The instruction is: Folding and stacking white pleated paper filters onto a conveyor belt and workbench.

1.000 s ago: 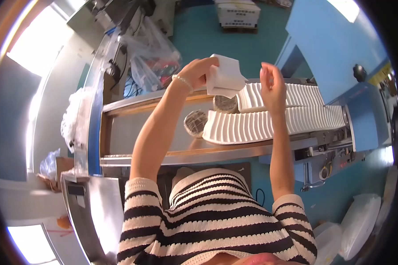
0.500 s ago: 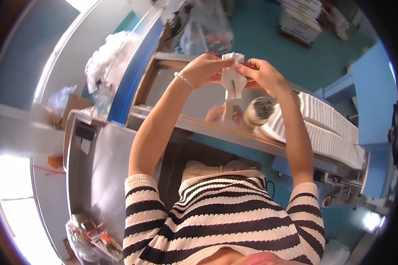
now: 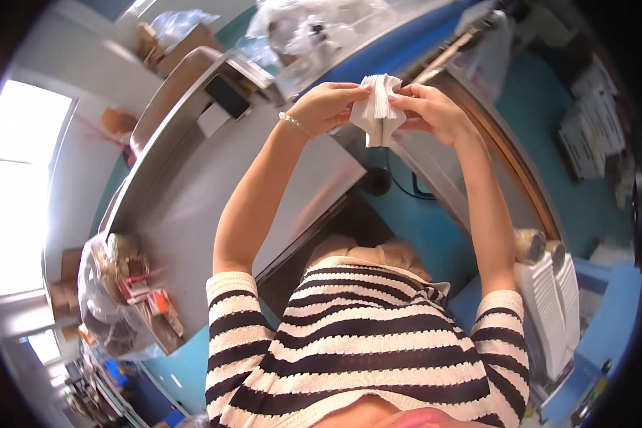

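Note:
A small bundle of pleated white paper-like sheets [image 3: 378,114] is held up between my two hands, its upper edges fanned out and its lower end narrower. My left hand [image 3: 324,108], with a beaded bracelet at the wrist, pinches the bundle's left side. From the right, my right hand [image 3: 434,113] grips the other side, thumb on the front face. Some fingers of both hands are hidden behind the sheets. The bundle is above the gap between a grey table [image 3: 214,192] and a wood-edged worktop [image 3: 503,153].
A dark phone-like device [image 3: 227,96] lies at the grey table's far end. Clear plastic bags [image 3: 299,28] are heaped beyond it. Boxes of small items [image 3: 146,292] stand at the near left. Long rows of white folded pieces [image 3: 549,307] lie at right; white cartons [image 3: 588,135] sit farther back.
My body and view have turned left, bringing the grey table in front of me. Both hands still hold the white bundle, which has shifted from over the wood-edged worktop and now shows its pleats spread wider.

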Motion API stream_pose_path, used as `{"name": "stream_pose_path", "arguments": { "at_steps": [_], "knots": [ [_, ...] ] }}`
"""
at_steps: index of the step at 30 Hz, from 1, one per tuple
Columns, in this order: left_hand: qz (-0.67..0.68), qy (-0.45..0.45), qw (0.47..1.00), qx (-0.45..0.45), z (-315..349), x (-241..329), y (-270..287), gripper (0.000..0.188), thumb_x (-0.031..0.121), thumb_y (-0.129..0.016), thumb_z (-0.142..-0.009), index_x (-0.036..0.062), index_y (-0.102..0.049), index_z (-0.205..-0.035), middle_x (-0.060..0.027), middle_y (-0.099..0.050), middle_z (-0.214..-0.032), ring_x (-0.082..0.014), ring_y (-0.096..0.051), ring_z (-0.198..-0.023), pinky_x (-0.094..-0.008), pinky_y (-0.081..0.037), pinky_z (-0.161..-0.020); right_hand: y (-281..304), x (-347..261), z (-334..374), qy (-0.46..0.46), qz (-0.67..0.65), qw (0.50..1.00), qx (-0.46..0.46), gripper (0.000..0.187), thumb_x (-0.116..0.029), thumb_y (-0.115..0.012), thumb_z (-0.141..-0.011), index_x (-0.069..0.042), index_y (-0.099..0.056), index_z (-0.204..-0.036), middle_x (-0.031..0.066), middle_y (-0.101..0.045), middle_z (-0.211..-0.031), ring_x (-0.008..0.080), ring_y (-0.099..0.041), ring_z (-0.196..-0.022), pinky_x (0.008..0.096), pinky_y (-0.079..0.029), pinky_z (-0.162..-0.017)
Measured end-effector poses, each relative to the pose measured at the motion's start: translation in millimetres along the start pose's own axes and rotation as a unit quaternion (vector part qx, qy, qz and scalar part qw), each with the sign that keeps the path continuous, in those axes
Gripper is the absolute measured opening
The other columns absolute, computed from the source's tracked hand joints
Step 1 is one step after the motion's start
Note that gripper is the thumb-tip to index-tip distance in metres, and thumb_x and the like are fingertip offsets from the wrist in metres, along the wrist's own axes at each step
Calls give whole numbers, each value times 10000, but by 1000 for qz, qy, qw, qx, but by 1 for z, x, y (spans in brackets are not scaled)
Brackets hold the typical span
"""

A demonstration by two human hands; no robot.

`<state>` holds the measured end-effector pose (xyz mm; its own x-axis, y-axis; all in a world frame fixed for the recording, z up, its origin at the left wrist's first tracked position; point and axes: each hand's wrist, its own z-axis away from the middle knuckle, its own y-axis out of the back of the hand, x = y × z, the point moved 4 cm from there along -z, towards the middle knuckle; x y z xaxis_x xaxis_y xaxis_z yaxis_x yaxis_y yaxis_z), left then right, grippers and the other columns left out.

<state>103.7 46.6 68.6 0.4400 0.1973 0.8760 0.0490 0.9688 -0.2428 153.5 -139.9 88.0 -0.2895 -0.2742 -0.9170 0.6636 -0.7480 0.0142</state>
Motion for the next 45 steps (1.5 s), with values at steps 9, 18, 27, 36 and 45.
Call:
{"name": "stream_pose_path", "arguments": {
  "at_steps": [9, 18, 27, 36, 45],
  "knots": [
    [120, -29, 976, 179, 98, -30, 119, 376, 231, -612, -950, -50, -592, -1199, -82, -640, -1074, -115, -614, -915, -246, -516, -792, -138, -19, -81, -19, 53, 983, -178, 443, -272, -627, -917, 35, -530, -1220, 117, -621, -1108, 171, -623, -991, 337, -509, -926],
    [183, -53, 947, 257, 138, -56, 144, 425, 258, -582, -966, -52, -559, -1256, -96, -627, -1127, -130, -610, -973, -263, -518, -865, -188, -12, -114, -38, 53, 958, -279, 409, -282, -607, -938, 33, -543, -1190, 111, -604, -1106, 172, -604, -1007, 344, -479, -976],
    [204, -36, 917, 342, 148, -64, 149, 437, 281, -581, -963, -41, -559, -1258, -88, -633, -1112, -132, -614, -963, -252, -539, -840, -201, -3, -137, -70, 17, 938, -338, 338, -273, -602, -948, -17, -575, -1167, 65, -629, -1065, 138, -614, -980, 317, -499, -929],
    [223, -53, 900, 371, 155, -73, 147, 468, 324, -581, -962, -40, -536, -1254, -85, -611, -1134, -127, -610, -966, -266, -520, -894, -216, 10, -155, -82, 21, 934, -347, 287, -231, -598, -940, -12, -635, -1121, 68, -656, -1012, 137, -624, -943, 319, -508, -916],
    [145, -21, 874, 463, 180, -120, 154, 688, 404, -800, -763, -71, -521, -1175, -154, -617, -1091, -195, -612, -1015, -305, -505, -851, -273, 32, -144, -43, 100, 915, -388, 234, -211, -595, -926, -13, -684, -1013, 39, -665, -929, 120, -632, -859, 297, -528, -861]
  ]
}}
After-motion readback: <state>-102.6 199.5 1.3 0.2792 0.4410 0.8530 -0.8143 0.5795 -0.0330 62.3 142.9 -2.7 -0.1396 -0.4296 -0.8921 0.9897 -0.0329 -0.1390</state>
